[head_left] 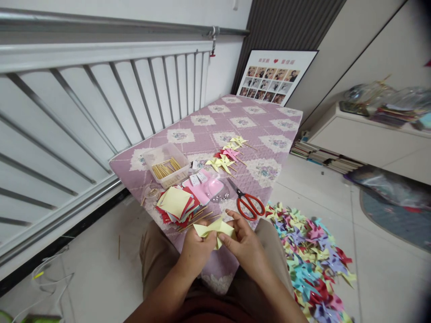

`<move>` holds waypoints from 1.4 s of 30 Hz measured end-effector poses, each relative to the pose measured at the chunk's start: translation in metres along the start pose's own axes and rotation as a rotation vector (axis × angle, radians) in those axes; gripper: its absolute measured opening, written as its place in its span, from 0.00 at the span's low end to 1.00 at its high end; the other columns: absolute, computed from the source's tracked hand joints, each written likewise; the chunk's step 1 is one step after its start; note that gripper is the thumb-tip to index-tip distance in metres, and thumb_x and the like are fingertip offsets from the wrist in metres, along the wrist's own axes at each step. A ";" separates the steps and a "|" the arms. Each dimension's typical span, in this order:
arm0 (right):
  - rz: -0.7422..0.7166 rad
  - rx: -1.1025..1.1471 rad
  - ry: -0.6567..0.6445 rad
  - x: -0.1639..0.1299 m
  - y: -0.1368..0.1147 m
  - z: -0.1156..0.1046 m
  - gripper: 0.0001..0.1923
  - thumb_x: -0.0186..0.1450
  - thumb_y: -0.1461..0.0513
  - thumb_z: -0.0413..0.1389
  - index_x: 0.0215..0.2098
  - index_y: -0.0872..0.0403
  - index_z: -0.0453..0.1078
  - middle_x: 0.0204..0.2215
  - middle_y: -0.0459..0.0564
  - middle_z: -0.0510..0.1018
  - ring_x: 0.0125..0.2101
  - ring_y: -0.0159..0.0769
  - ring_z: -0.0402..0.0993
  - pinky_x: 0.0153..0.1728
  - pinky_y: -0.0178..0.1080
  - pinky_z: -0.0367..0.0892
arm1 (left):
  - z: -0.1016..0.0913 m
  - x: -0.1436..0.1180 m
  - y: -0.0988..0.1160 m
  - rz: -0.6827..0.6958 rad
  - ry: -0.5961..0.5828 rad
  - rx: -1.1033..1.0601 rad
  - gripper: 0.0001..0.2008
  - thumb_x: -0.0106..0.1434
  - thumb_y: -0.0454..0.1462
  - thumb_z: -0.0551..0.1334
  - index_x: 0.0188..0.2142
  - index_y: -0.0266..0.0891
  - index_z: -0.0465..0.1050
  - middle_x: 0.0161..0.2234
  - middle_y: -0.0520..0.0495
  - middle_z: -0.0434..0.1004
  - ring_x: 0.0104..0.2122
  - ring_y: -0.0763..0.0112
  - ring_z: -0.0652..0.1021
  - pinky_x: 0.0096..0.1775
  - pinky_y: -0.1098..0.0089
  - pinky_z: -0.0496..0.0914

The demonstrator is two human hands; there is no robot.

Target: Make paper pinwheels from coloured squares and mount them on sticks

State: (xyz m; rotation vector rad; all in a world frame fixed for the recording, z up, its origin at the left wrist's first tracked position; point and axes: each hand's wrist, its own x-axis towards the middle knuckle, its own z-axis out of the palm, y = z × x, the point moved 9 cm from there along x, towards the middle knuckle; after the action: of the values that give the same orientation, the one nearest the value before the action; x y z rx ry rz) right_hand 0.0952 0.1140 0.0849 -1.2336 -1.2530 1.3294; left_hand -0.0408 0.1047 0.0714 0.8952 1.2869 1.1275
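Between my two hands, over the near edge of the table, is a pale yellow paper pinwheel (220, 228) with its corners partly folded inward. My left hand (201, 246) pinches its left side with thumb and fingers. On the other side my right hand (243, 238) holds the paper's right part, thumb pressed near the centre. Just ahead lie red-handled scissors (249, 205), partly opened. A stack of coloured paper squares (175, 202), yellow on top, sits to the left, beside thin wooden sticks (198, 219). Whether a pin is in the paper's centre cannot be seen.
A clear plastic box (168, 166) holds short sticks. Finished pinwheels (226, 162) lie mid-table, near a pink pad (202, 185) and small metal pins (225, 196). Many pinwheels (310, 260) are heaped on the floor at right. A white railing (134, 89) borders the left.
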 end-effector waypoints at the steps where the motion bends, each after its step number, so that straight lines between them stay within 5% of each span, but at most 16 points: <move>1: 0.006 -0.003 0.002 0.000 0.000 -0.001 0.31 0.56 0.58 0.63 0.55 0.50 0.59 0.28 0.42 0.70 0.28 0.35 0.71 0.30 0.36 0.68 | 0.000 0.000 0.001 0.004 0.004 0.006 0.04 0.51 0.35 0.63 0.28 0.37 0.73 0.23 0.49 0.77 0.24 0.68 0.76 0.29 0.72 0.70; 12: 0.027 -0.001 0.000 -0.001 -0.011 0.000 0.30 0.54 0.59 0.64 0.53 0.50 0.63 0.23 0.38 0.68 0.24 0.32 0.67 0.27 0.34 0.64 | -0.003 -0.001 0.014 0.168 0.025 0.203 0.01 0.51 0.32 0.60 0.24 0.38 0.70 0.22 0.51 0.71 0.23 0.70 0.72 0.28 0.72 0.66; 18: 0.049 -0.031 -0.087 -0.002 -0.004 0.003 0.08 0.57 0.57 0.62 0.29 0.53 0.73 0.23 0.42 0.73 0.25 0.33 0.67 0.28 0.34 0.64 | -0.002 -0.002 0.018 0.273 0.044 0.310 0.03 0.52 0.30 0.59 0.24 0.39 0.69 0.24 0.50 0.72 0.27 0.68 0.73 0.32 0.71 0.67; 42: 0.108 -0.048 -0.156 -0.001 0.011 -0.001 0.19 0.53 0.46 0.65 0.26 0.54 0.76 0.25 0.47 0.80 0.28 0.39 0.72 0.32 0.37 0.66 | 0.004 -0.003 0.022 0.443 0.033 0.493 0.08 0.48 0.26 0.57 0.24 0.40 0.66 0.26 0.49 0.72 0.29 0.67 0.74 0.34 0.69 0.67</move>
State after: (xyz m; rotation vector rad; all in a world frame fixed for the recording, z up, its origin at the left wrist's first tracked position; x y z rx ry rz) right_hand 0.0962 0.1122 0.0739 -1.2655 -1.3495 1.5054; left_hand -0.0389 0.1073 0.0934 1.5926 1.4645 1.1794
